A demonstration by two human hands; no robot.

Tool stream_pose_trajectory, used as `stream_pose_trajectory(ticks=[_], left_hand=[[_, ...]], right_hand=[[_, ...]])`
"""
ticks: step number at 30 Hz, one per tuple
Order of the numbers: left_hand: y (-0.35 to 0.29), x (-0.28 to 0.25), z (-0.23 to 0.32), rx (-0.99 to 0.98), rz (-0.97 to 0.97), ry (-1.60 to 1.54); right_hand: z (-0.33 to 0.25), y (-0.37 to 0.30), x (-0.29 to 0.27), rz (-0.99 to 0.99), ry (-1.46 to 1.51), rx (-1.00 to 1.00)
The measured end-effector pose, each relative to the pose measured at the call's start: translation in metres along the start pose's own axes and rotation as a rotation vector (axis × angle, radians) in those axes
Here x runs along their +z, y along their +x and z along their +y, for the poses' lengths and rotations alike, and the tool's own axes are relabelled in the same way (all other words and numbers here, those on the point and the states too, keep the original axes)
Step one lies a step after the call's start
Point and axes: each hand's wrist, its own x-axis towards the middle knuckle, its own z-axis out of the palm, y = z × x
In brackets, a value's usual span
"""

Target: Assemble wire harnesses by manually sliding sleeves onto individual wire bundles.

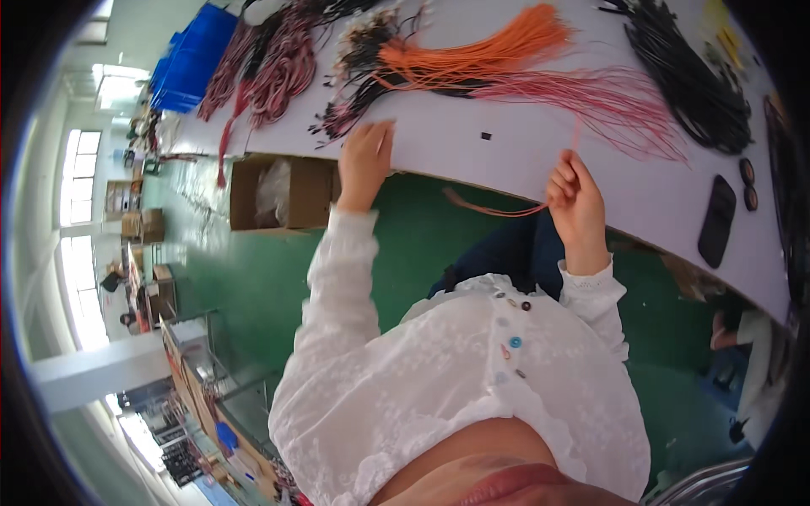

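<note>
Our right hand point(576, 196) pinches a thin reddish wire point(504, 212) that trails leftward in front of the bench point(447, 148). Our left hand point(364, 162) curls beside the pink wires point(548, 88); we cannot tell whether it grips anything.

I can see a white, faintly flowered blouse point(439, 363) with a frilled neckline point(405, 451). One long sleeve point(344, 274) ends just behind the left hand point(365, 164); behind the right hand point(578, 201) sits a patterned cuff point(588, 288). Mismatched buttons point(515, 342), one bright blue, run down the front. Dark blue trousers point(498, 253) show near the right hand.
</note>
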Motion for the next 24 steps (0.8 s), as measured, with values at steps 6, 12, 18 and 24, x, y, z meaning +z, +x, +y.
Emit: stream_pose_trajectory(ticks=[6,12,18,24], left_hand=[[0.05,0.056,-0.049,0.115,-0.012,0.099],[0.067,0.049,-0.041,0.151,-0.1,0.286],[0.061,0.051,-0.042,0.259,-0.077,0.262],[0.056,0.042,-0.027,0.347,-0.209,0.206]], right_hand=[[0.013,-0.027,0.005,0.131,-0.093,0.009],[0.016,-0.028,0.01,0.096,-0.15,0.036],[0.037,-0.03,0.014,0.07,-0.21,0.096],[0.036,-0.041,0.017,0.082,-0.263,0.095]])
